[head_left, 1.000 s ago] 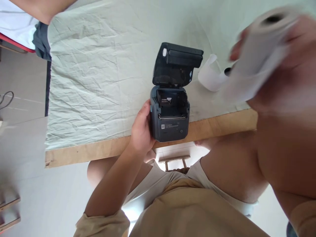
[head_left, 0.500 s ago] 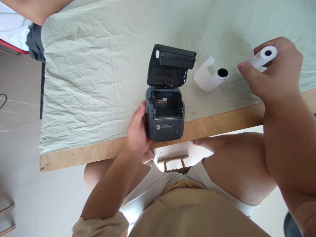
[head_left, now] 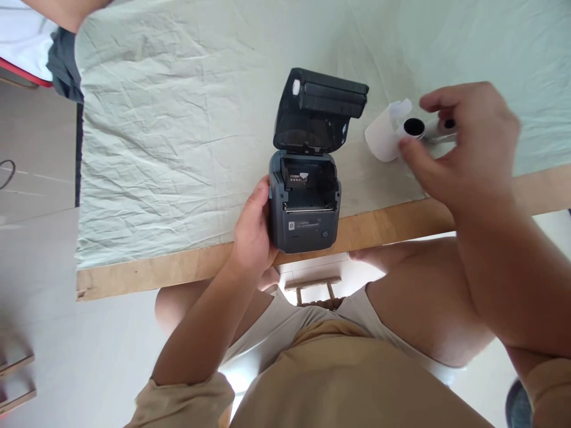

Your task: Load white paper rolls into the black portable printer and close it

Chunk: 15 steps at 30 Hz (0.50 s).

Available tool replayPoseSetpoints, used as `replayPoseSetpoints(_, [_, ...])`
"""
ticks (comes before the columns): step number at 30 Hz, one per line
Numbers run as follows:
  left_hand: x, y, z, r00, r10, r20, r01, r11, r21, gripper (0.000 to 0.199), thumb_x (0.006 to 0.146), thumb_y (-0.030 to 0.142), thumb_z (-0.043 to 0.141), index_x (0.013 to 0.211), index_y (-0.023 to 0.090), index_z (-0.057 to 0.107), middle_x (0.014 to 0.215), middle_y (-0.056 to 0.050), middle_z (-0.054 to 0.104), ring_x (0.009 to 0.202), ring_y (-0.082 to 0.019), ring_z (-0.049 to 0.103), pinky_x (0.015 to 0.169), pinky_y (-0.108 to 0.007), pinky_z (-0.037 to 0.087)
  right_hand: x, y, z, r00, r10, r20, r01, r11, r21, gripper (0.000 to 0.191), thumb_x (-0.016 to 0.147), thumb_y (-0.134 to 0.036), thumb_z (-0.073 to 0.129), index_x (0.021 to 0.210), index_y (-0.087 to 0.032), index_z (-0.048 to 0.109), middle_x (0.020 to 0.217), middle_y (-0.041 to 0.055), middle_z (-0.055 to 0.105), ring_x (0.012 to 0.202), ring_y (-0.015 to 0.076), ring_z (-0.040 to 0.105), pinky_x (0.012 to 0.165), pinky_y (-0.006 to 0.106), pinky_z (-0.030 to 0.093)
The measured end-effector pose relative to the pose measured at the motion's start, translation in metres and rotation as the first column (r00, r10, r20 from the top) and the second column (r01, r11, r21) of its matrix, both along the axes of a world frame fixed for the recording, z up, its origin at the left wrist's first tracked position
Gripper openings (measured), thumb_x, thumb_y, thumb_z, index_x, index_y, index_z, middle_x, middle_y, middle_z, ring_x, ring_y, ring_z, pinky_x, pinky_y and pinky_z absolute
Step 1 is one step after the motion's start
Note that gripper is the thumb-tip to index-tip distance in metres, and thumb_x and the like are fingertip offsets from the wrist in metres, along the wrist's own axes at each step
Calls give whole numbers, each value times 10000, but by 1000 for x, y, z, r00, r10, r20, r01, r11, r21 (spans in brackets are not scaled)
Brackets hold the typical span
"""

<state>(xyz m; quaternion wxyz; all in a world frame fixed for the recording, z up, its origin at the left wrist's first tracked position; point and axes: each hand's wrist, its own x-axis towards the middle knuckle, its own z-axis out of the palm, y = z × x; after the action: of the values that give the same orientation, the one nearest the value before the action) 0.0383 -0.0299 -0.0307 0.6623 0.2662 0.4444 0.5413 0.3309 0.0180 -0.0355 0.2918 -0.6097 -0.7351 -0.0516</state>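
My left hand (head_left: 253, 229) is closed around the left side of a dark portable label printer (head_left: 303, 232) at the table's front edge. The printer's lid (head_left: 307, 122) stands raised, and its paper bay shows with no roll inside. To the right, a partly unwound white paper roll (head_left: 383, 134) rests on the cloth, its dark core facing up. Just beyond it lies a second white roll (head_left: 435, 129), partly hidden by my right hand (head_left: 473, 142). That hand hovers with thumb and fingers apart, the thumb tip beside the first roll; whether it touches is unclear.
A pale green, wrinkled cloth (head_left: 178, 131) covers the wooden table, whose bare front edge (head_left: 178, 270) shows. Another person's arm (head_left: 66, 9) reaches in at the upper left. Below the table is a wooden stool or frame (head_left: 312, 284), between my legs.
My right hand has moved left and let go of the second roll, which now lies beside the unwound one. The view has shifted slightly; my left hand still holds the printer.
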Motion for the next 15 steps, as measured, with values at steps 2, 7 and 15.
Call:
replayPoseSetpoints(2, [0, 0, 1, 1000, -3, -4, 3, 1000, -1, 363, 975, 613, 783, 909, 257, 767, 945, -67, 844, 1291, -383, 827, 1071, -498, 711, -11, 0, -1, 1000, 12, 22, -12, 1000, -14, 447, 914, -284, 830, 1347, -249, 728, 1332, 193, 771, 1218, 377, 753, 1028, 533, 582])
replayPoseSetpoints(7, [1, 0, 1, 1000, -3, -11, 3, 1000, 1, 366, 973, 620, 788, 922, 257, 778, 936, -61, 849, 1275, -369, 834, 1076, -485, 711, -13, 9, -7, 997, -36, 63, 40, 997, -63, 388, 935, -309, 848, 1306, -280, 737, 1349, 196, 754, 1243, 391, 711, 1103, 567, 526])
replayPoseSetpoints(15, [0, 0, -2, 1000, -3, 4, 2, 1000, 21, 372, 980, 626, 788, 921, 259, 792, 887, -46, 842, 1179, -339, 862, 1014, -448, 727, 7, 27, -11, 997, -66, -31, 56, 963, -262, 437, 874, -416, 915, 1265, -279, 776, 1159, 177, 808, 1141, 387, 746, 1135, 625, 533])
